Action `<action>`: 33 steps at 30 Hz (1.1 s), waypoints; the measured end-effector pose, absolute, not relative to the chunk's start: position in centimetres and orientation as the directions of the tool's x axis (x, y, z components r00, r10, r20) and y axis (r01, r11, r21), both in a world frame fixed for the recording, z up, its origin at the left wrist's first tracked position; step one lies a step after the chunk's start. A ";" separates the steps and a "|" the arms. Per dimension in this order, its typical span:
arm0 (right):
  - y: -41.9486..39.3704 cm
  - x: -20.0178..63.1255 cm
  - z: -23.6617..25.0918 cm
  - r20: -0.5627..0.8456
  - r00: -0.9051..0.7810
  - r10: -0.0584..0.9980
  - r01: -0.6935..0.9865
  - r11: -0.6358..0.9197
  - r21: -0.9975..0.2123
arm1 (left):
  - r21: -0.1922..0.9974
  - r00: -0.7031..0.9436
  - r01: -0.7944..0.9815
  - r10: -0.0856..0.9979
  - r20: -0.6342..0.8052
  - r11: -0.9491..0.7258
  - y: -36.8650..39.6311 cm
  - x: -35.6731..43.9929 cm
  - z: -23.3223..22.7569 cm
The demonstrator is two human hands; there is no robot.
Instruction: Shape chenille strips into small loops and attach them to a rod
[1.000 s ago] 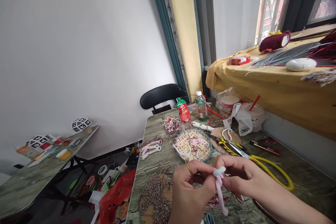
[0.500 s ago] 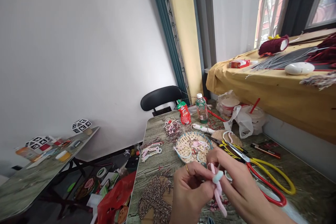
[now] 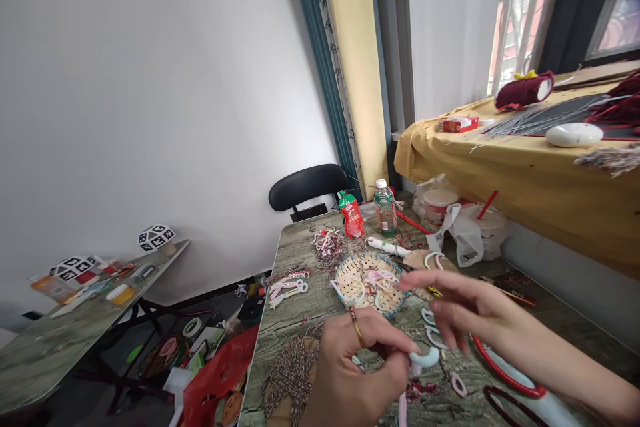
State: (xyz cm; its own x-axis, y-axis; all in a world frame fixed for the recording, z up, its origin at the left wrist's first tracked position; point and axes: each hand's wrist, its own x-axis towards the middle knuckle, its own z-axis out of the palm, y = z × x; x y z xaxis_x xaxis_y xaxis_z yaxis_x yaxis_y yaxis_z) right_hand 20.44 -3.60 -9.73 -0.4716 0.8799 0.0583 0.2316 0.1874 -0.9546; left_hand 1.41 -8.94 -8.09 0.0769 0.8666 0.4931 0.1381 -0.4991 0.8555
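Pinched a pale blue fuzzy pipe-cleaner ring [image 3: 424, 358] in the left hand [image 3: 350, 373], low over the table. Spread the right hand [image 3: 463, 310] open just beyond, empty, before the round woven basket [image 3: 369, 280]. Found no legible writing on the red pouch [image 3: 354, 218] or green-labelled bottle [image 3: 385, 208] farther off.

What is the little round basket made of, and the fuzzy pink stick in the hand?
The basket looks like woven bamboo or straw: pale crossing strips, matte, blue-edged rim. The pink stick, pinched in the left hand, seems a fuzzy pipe cleaner, soft pile probably over wire, though blurred here.
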 end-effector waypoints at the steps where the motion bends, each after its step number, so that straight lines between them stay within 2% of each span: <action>1: -4.4 20.0 -9.4 -0.038 -0.604 0.796 0.103 0.031 -0.994 | 0.800 0.103 0.201 0.824 0.556 -0.565 -8.9 1.4 -7.8; 3: -5.7 18.9 -8.9 -0.099 -0.760 0.643 -0.025 -0.181 -0.983 | 0.711 0.166 0.262 0.756 0.633 -0.653 -8.7 1.2 -7.4; 5: -6.2 18.2 -8.6 -0.070 -0.796 0.602 -0.075 -0.212 -0.974 | 0.671 0.225 0.285 0.728 0.647 -0.684 -8.5 1.1 -7.1; 7: -6.1 18.3 -8.4 -0.038 -0.754 0.656 -0.045 -0.108 -0.993 | 0.679 0.244 0.313 0.747 0.619 -0.664 -8.5 0.8 -6.9; 9: -5.7 18.8 -8.3 -0.025 -0.687 0.726 0.056 0.019 -0.998 | 0.722 0.207 0.351 0.801 0.561 -0.596 -8.5 0.6 -6.9; 13: -5.6 19.9 -7.3 -0.013 -0.598 0.802 0.245 0.166 -0.955 | 0.857 0.158 0.348 0.925 0.346 -0.380 -8.6 0.6 -7.1; 16: -5.9 20.1 -6.5 0.007 -0.569 0.822 0.312 0.224 -0.923 | 0.915 0.188 0.315 0.961 0.202 -0.254 -8.5 0.8 -7.0; 19: -6.0 20.0 -6.4 0.021 -0.555 0.831 0.335 0.247 -0.909 | 0.963 0.201 0.213 0.972 0.125 -0.168 -8.3 0.8 -7.0; 22: -6.1 20.0 -6.6 0.031 -0.557 0.830 0.366 0.279 -0.888 | 0.999 0.266 0.018 0.963 0.045 -0.051 -8.2 0.5 -7.3; 27: -6.2 20.3 -6.9 0.074 -0.592 0.803 0.369 0.352 -0.860 | 0.944 0.447 -0.269 0.893 -0.055 0.192 -7.9 0.3 -8.5; 30: -5.5 20.2 -6.7 0.068 -0.640 0.765 0.340 0.361 -0.868 | 0.897 0.479 -0.345 0.874 -0.085 0.277 -7.8 0.7 -8.7; 33: -3.9 20.2 -6.1 0.051 -0.683 0.728 0.365 0.402 -0.840 | 0.903 0.462 -0.314 0.878 -0.127 0.295 -7.7 1.0 -8.6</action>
